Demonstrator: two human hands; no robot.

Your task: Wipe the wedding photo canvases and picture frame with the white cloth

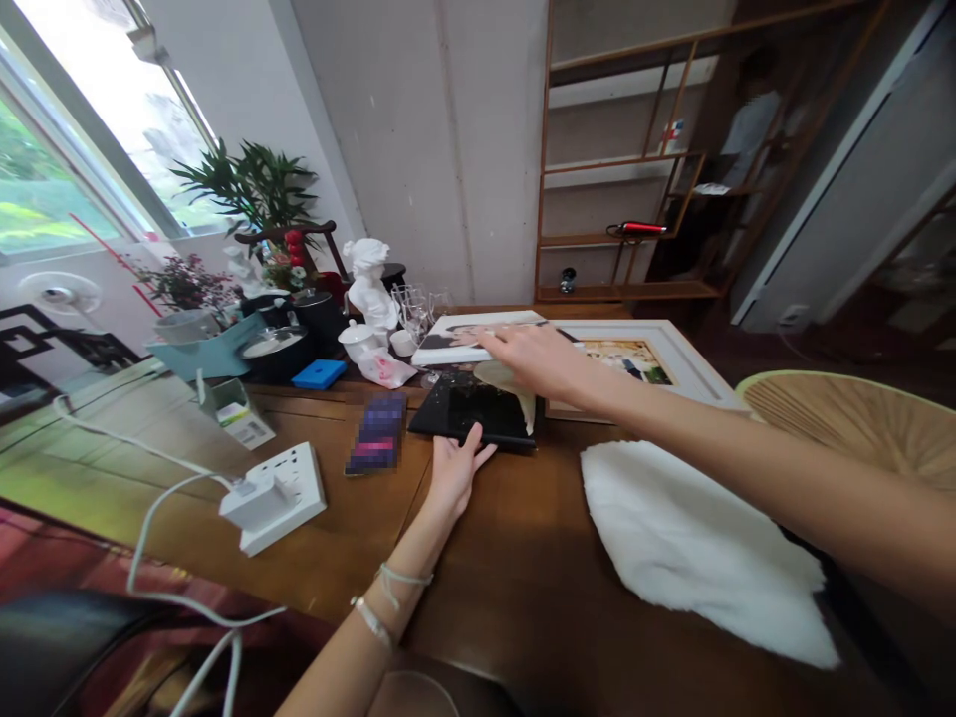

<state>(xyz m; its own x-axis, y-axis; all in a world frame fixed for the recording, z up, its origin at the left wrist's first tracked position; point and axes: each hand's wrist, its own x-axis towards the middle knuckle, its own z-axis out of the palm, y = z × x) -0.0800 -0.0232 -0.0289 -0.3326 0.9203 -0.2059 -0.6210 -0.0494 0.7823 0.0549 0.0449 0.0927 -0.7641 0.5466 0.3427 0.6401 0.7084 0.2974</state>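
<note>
My left hand pinches the near edge of a flat black glossy object on the wooden table, thumb on top and other fingers partly hidden beneath. Small light specks lie on its surface, and a beige rounded piece covers its right side. Reaching across from the right, my right hand grips the near edge of a white-sided flat board with a dark picture on top. That board sits just beyond the black object, tilted slightly. Behind my right wrist lies a white picture frame with a photo.
A white fluffy cloth lies at the right beside a woven round chair. On the left are a power strip with cables, a phone-like purple item and a blue box. A white bust and pots stand behind.
</note>
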